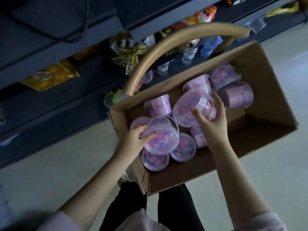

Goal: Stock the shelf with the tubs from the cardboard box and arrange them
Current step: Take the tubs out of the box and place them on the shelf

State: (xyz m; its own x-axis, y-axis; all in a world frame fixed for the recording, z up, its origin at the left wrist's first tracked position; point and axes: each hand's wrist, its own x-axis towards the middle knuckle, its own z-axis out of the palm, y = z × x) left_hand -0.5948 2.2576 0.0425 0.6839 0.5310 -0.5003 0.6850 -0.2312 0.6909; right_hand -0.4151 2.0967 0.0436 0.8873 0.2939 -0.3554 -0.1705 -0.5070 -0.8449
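I am looking down past pink sleeves (266, 222) and black trousers (126, 205), with both bare forearms reaching forward into the box (216, 172). The box is sitting open on the pale floor (50, 164), right in front of the legs.

At the box's near-left end, my view is showing the left hand (133, 137) grasping the left tub (160, 135). Its fingers are curling round the rim and one digit is lying across the clear lid. This tub is tilting with its lid toward the camera, above two others lying lid-up.

A little farther in, the right hand (211, 117) is gripping the right tub (191, 109). The thumb is pressing near the lid rim and the fingers are wrapping over the far side of the pink body. That tub is lying tipped on its side with the lid facing left. I cannot tell whether either held tub is resting on the pile or hanging clear of it.

More tubs (236, 95) are lying around them inside the box, several on their sides toward the far end.

Beyond the box's far edge, a tan curved handle (166, 47) is arching up. Behind it the dark shelf (66, 100) is carrying bottles (210, 45) and a yellow packet (51, 75).
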